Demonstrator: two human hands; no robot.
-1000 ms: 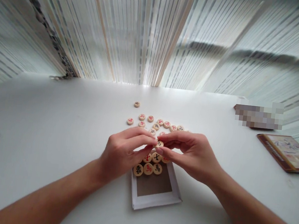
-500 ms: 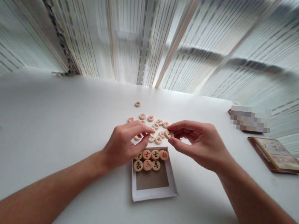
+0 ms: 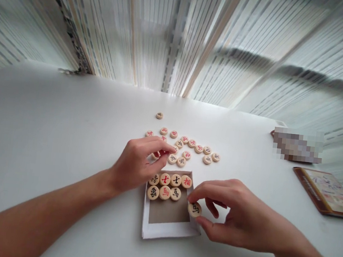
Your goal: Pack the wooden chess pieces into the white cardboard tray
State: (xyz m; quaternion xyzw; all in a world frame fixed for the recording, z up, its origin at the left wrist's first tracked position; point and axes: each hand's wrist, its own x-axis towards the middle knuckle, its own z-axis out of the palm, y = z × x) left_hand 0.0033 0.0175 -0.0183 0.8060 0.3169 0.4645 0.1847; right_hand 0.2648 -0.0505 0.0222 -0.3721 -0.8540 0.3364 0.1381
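Observation:
My right hand pinches a round wooden Chinese chess piece with a black horse character between thumb and fingers, over the right rim of a shallow white box. In the box lie two rows of pieces: a black general, red advisor, black advisor and red elephant above; a black elephant, red horse and black horse below. My left hand hovers above the box's far left corner, fingers curved, thumb apart, fingertips by a loose piece, partly hidden.
Several loose pieces are scattered beyond the box on the white table. One piece lies farther off. To the right is a brown-edged booklet-like item, with a blurred-out item behind. A striped curtain hangs at the back.
My right hand has brought the black horse piece nearer, from above the loose pieces to the box's right rim. My left hand has barely moved. The view has tilted slightly.

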